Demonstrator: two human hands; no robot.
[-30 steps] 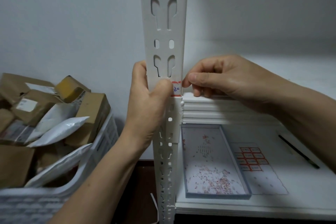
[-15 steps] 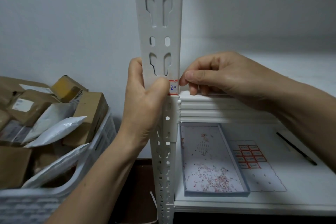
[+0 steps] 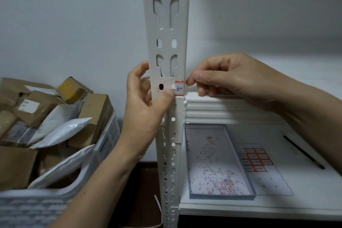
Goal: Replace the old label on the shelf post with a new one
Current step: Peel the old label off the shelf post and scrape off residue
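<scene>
Label, a small white paper one with red edges and blue writing point(image 3: 179, 88), is stuck on the front of a tall white metal post with holes point(image 3: 166, 15). It is seen near the middle of the view, just above where a white upper shelf board point(image 3: 231, 109) meets the post.

At 8 o'clock in the view, a white plastic basket point(image 3: 111, 135) is filled with brown cardboard parcels point(image 3: 92, 116) and white plastic bags point(image 3: 63, 131).

The post is gripped from its 9 o'clock side by the left hand point(image 3: 142, 116). The fingers are curled round behind the post. The thumb is pressed on the front, touching the label's 7 o'clock corner.

The right hand point(image 3: 240, 79) is held at 3 o'clock of the label, with all its fingers curled in. Its thumb tip and first finger are closed together right at the label's 3 o'clock edge. Whether that edge is pinched between them cannot be told.

On the lower white shelf point(image 3: 305, 196), at 5 o'clock from the label, a flat grey tray point(image 3: 222, 197) is set. Tiny red and white paper scraps point(image 3: 218, 179) are spread inside it. Just beside the tray at 3 o'clock, a white sheet of red-edged stickers point(image 3: 257, 161) is laid. A thin black pen point(image 3: 303, 152) is laid further over at 3 o'clock, apart from the sheet.
</scene>
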